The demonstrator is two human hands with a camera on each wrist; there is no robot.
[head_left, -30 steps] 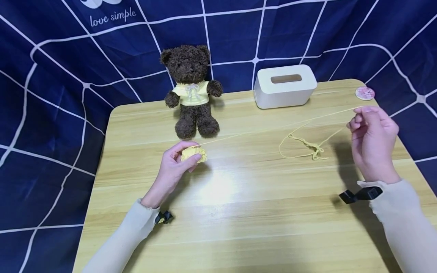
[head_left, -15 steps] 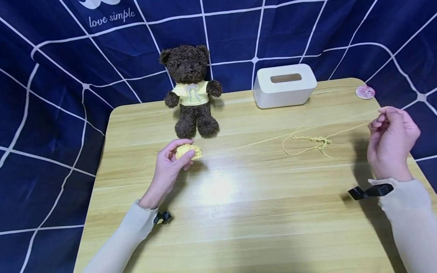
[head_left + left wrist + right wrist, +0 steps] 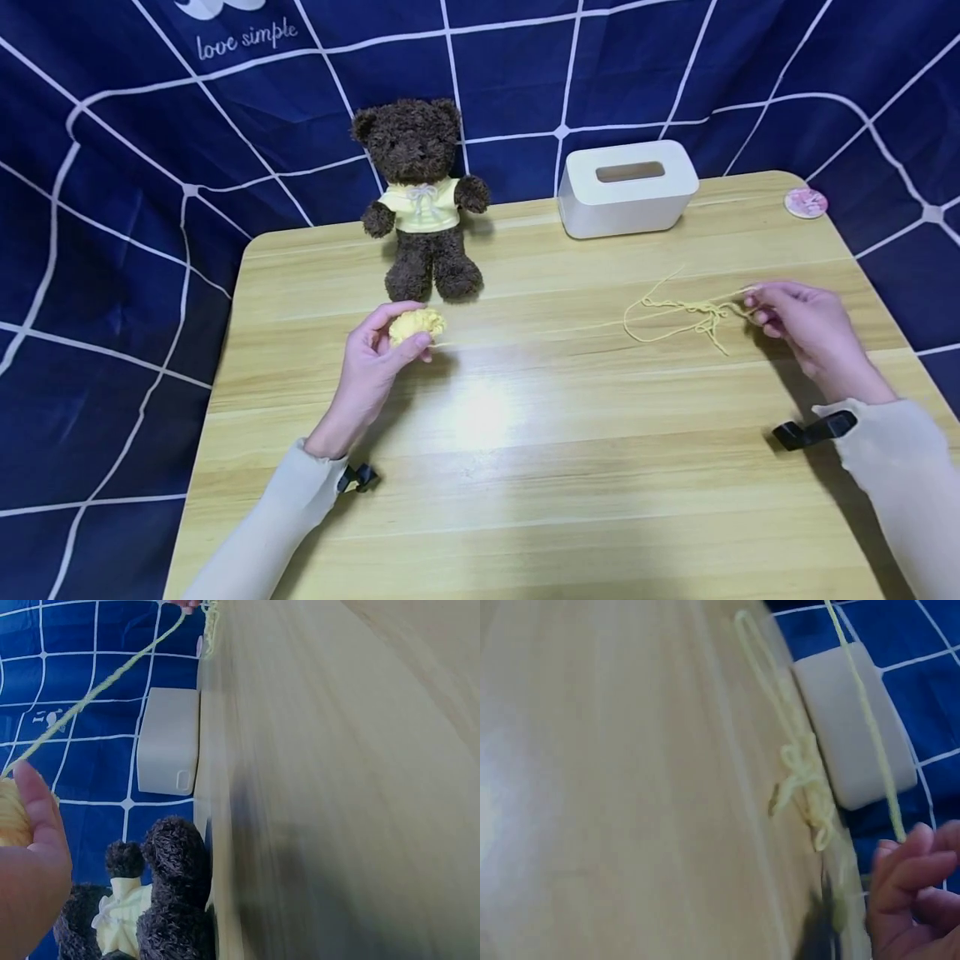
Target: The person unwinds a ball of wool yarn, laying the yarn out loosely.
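Note:
My left hand [image 3: 372,354] grips a small ball of yellow yarn [image 3: 415,327] between thumb and fingers, a little above the table. From the ball a single strand runs across to the right, where my right hand [image 3: 810,329] pinches the yarn between thumb and fingertips. Just left of the right hand, a loose tangle of yarn [image 3: 701,315] with loops lies on the table. In the left wrist view the strand [image 3: 105,684] rises from the ball toward the other hand. The right wrist view shows the strand [image 3: 875,735] ending at the pinching fingertips.
A dark brown teddy bear [image 3: 416,200] in a yellow shirt sits at the back, behind the left hand. Right of it stands a white tissue box [image 3: 626,196]. A round pink disc [image 3: 806,202] lies at the far right corner of the wooden table [image 3: 525,467].
My right hand first moved outward to the right, then came back left and lower toward the tangle. The left hand shifted slightly left with the ball. The strand has sunk lower.

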